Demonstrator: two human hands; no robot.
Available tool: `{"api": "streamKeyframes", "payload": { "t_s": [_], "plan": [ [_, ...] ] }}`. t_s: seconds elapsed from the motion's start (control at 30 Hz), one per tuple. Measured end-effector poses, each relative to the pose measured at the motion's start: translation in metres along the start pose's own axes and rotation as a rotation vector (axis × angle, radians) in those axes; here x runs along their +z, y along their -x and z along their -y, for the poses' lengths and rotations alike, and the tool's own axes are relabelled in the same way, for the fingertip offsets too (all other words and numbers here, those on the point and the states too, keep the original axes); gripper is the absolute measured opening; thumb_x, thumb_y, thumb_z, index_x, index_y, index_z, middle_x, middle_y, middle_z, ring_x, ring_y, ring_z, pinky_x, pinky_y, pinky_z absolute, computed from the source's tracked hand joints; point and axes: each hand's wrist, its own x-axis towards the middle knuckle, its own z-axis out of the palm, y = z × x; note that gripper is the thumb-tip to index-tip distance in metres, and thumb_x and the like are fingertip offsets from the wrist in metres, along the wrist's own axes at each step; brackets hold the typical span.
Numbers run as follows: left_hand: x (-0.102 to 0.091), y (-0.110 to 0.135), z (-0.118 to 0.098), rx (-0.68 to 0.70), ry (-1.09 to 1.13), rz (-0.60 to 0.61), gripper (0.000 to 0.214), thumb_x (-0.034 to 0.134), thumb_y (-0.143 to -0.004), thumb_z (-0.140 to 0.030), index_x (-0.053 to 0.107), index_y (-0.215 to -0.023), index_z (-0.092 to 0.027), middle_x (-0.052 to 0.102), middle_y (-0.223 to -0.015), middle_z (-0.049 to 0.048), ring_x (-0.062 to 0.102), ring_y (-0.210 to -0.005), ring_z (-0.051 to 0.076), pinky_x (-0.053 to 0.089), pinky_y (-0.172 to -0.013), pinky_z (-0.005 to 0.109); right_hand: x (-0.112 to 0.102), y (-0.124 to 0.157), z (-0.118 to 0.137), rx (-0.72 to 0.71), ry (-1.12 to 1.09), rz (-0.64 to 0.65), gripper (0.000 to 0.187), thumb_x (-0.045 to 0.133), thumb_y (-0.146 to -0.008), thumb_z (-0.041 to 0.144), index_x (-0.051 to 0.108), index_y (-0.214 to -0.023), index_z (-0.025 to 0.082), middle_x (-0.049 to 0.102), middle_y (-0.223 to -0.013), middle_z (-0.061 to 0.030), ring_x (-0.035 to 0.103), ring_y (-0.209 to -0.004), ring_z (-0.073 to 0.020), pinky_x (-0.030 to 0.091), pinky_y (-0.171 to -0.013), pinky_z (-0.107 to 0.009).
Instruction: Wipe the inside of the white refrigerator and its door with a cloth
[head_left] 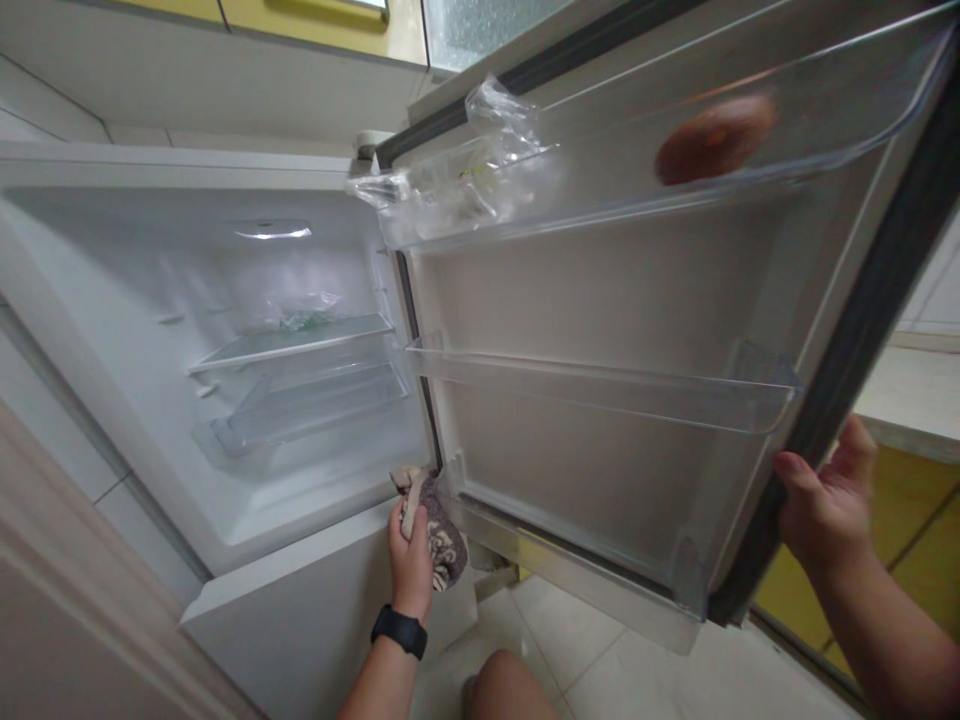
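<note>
An open refrigerator (330,515) stands before me, its door (600,290) swung out to the right. My left hand (411,560), with a black watch on the wrist, is closed on a brown and cream patterned cloth (444,540). The cloth is at the lower hinge-side corner, where door and cabinet meet; whether it touches the surface I cannot tell. My right hand (829,495) grips the door's outer edge at the dark gasket (814,430), thumb on the inner side. Clear door bins (600,390) cross the door's inside.
The top door bin holds a reddish-brown round item (716,138) and clear plastic bags (480,180). Inside the cabinet, a glass shelf (300,342) carries a bag with something green (304,315), above a clear drawer (315,405). Yellow cabinets (900,530) stand at the right.
</note>
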Motion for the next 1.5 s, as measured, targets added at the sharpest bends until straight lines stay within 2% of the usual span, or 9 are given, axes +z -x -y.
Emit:
{"api": "streamKeyframes", "payload": {
  "t_s": [0.1,0.2,0.33,0.57,0.73,0.9,1.07,1.33,1.5],
  "plan": [
    [-0.006,0.014,0.011,0.085,-0.044,-0.022,0.041,0.077,-0.085,-0.031,0.065,-0.124,-0.024,0.077,-0.118,0.0054,0.072,-0.1,0.02,0.057,-0.093,0.031,0.0,0.0,0.001,-0.003,-0.002,-0.005,0.094,0.094,-0.052,0.041,0.06,-0.14,0.042,0.064,-0.143,-0.0027,0.053,-0.14,-0.0327,0.016,-0.131,-0.066],
    [-0.012,0.024,0.026,0.116,-0.144,0.006,0.046,0.075,-0.087,-0.04,0.062,-0.129,-0.028,0.073,-0.124,0.0054,0.069,-0.109,0.021,0.053,-0.099,0.031,-0.001,0.0,-0.001,0.009,0.012,-0.003,0.094,0.093,-0.053,0.041,0.058,-0.141,0.041,0.063,-0.144,-0.0036,0.051,-0.143,-0.0332,0.015,-0.131,-0.066],
    [-0.016,0.032,0.04,0.145,-0.256,0.049,0.052,0.07,-0.09,-0.046,0.054,-0.137,-0.029,0.063,-0.14,0.008,0.059,-0.13,0.026,0.043,-0.115,0.037,-0.004,0.001,-0.004,0.006,0.0,0.002,0.094,0.093,-0.054,0.04,0.058,-0.141,0.041,0.064,-0.144,-0.0031,0.056,-0.136,-0.031,0.019,-0.129,-0.066],
    [-0.016,0.038,0.037,0.126,-0.211,0.1,0.058,0.079,-0.083,-0.038,0.056,-0.135,-0.027,0.06,-0.142,0.0102,0.053,-0.138,0.031,0.031,-0.125,0.042,-0.002,0.003,0.0,0.008,0.026,0.001,0.093,0.093,-0.055,0.04,0.058,-0.141,0.042,0.066,-0.14,-0.0023,0.059,-0.133,-0.029,0.024,-0.129,-0.062],
    [-0.015,0.04,0.034,0.146,-0.217,0.098,0.055,0.081,-0.082,-0.039,0.06,-0.131,-0.026,0.062,-0.137,0.0092,0.055,-0.134,0.029,0.036,-0.121,0.038,0.0,0.003,0.004,-0.018,0.017,0.005,0.091,0.093,-0.056,0.04,0.059,-0.14,0.042,0.065,-0.141,-0.0018,0.055,-0.137,-0.0284,0.02,-0.131,-0.061],
    [-0.016,0.037,0.04,0.313,-0.468,0.14,0.057,0.068,-0.09,-0.051,0.051,-0.137,-0.024,0.058,-0.139,0.011,0.055,-0.131,0.029,0.04,-0.118,0.046,0.0,0.002,0.002,0.006,-0.006,-0.007,0.09,0.093,-0.055,0.039,0.06,-0.139,0.044,0.065,-0.142,-0.0004,0.057,-0.136,-0.029,0.02,-0.13,-0.065],
    [-0.017,0.044,0.047,0.517,-0.666,0.166,0.049,0.062,-0.095,-0.047,0.05,-0.136,-0.022,0.058,-0.134,0.0125,0.056,-0.13,0.029,0.044,-0.115,0.052,0.0,0.002,0.002,0.032,-0.019,-0.023,0.094,0.094,-0.051,0.04,0.06,-0.138,0.043,0.066,-0.142,-0.0003,0.058,-0.136,-0.0306,0.021,-0.13,-0.067],
    [-0.003,0.094,0.062,0.875,-0.897,0.309,0.039,0.065,-0.091,-0.028,0.055,-0.129,-0.025,0.061,-0.126,0.0125,0.065,-0.119,0.028,0.058,-0.097,0.045,0.0,0.002,0.004,0.018,-0.004,-0.014,0.091,0.092,-0.053,0.039,0.06,-0.139,0.043,0.067,-0.138,-0.0008,0.058,-0.133,-0.0296,0.019,-0.13,-0.066],
    [-0.002,0.123,0.087,1.001,-1.07,0.36,0.049,0.077,-0.077,-0.028,0.061,-0.123,-0.026,0.06,-0.133,0.017,0.065,-0.118,0.034,0.062,-0.089,0.045,0.001,0.001,0.004,0.018,-0.031,-0.014,0.089,0.093,-0.054,0.038,0.062,-0.136,0.045,0.068,-0.134,0.0009,0.062,-0.124,-0.0257,0.021,-0.129,-0.064]
  ]
}}
